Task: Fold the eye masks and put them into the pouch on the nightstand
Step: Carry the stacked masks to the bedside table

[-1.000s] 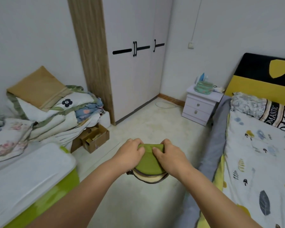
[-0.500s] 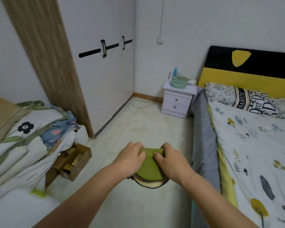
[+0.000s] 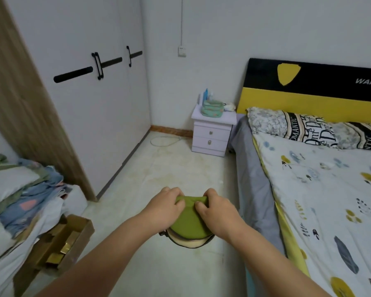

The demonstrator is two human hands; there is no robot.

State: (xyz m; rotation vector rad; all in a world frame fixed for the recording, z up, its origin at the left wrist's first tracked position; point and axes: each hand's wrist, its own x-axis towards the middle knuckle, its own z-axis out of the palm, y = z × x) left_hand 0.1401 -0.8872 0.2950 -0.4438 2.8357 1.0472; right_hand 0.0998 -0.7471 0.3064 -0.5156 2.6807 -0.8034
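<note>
Head view: eye masks (image 3: 187, 219) between hands.

Single head view, wide-angle, standing height, tilted forward and down across the floor (image 3: 176, 168). Faces the far corner: nightstand (image 3: 212, 133) centre frame, well away. Wardrobe (image 3: 90, 103) at left, bed (image 3: 321, 189) at right. Forearms enter from bottom edge, close to lens.

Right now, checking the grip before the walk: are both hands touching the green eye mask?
Touching. The head view shows the left hand and right hand pinching the green eye mask's top edge, fingers pressed into the fabric.
</note>
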